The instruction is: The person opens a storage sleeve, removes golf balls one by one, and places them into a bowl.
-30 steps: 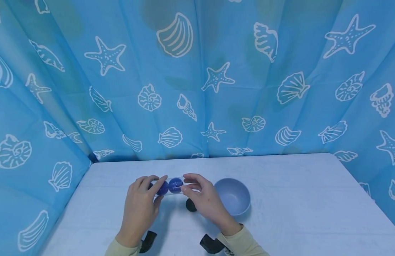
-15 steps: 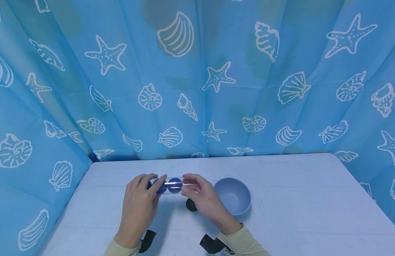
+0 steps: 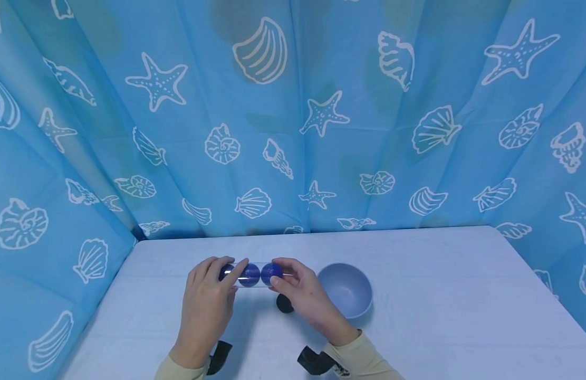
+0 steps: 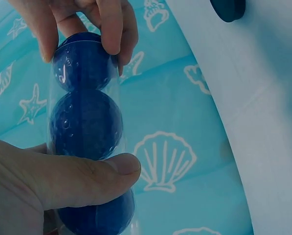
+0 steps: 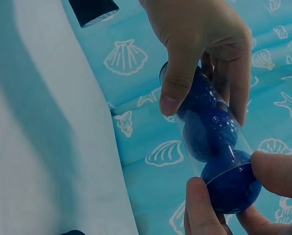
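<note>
A clear tube point(image 5: 196, 164) with several shiny blue balls in a row lies level above the table. My left hand point(image 3: 208, 303) grips it from the left, its thumb point(image 4: 101, 178) across the side. My right hand point(image 3: 304, 295) pinches the tube's other end, thumb and fingers on opposite sides of the rim. The end ball point(image 5: 236, 193) bulges out past that rim, between the right fingertips. Below the right hand a round black lid point(image 3: 284, 303) lies on the table, partly covered by that hand.
A lavender-blue bowl point(image 3: 346, 290) stands just right of my right hand. White cloth covers the table point(image 3: 440, 295). Behind and to the left hangs a blue curtain point(image 3: 274, 121) with shell prints. Black camera mounts point(image 3: 316, 361) sit at both wrists.
The blue balls have slid rightward along the tube, and the end ball now protrudes between my right fingers. Both hands have stayed nearly in place.
</note>
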Demonstrator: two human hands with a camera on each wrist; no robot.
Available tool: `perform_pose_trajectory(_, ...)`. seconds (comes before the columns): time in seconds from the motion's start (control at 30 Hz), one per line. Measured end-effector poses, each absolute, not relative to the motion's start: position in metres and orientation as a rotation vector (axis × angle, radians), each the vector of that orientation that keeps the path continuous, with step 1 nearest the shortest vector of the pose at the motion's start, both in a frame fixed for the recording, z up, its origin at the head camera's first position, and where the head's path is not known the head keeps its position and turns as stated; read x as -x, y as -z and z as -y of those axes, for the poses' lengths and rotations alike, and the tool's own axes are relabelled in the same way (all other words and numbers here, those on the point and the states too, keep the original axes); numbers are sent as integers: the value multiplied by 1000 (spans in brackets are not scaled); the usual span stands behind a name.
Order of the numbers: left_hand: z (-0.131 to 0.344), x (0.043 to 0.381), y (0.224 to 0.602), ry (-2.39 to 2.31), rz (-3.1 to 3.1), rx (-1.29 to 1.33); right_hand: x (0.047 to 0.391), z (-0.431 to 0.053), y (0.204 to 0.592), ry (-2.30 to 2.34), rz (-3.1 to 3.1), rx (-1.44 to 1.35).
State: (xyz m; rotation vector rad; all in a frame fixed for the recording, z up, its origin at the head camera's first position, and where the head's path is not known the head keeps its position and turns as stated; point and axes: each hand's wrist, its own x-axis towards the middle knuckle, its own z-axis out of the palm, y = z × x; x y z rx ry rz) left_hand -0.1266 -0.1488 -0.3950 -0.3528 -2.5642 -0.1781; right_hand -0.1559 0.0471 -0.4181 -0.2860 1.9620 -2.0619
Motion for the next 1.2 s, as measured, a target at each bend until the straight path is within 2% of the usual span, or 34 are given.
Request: perform_pose_trajectory(1.2,147,129,400,224,2643,298,154,-52,411,1997,-2205,210)
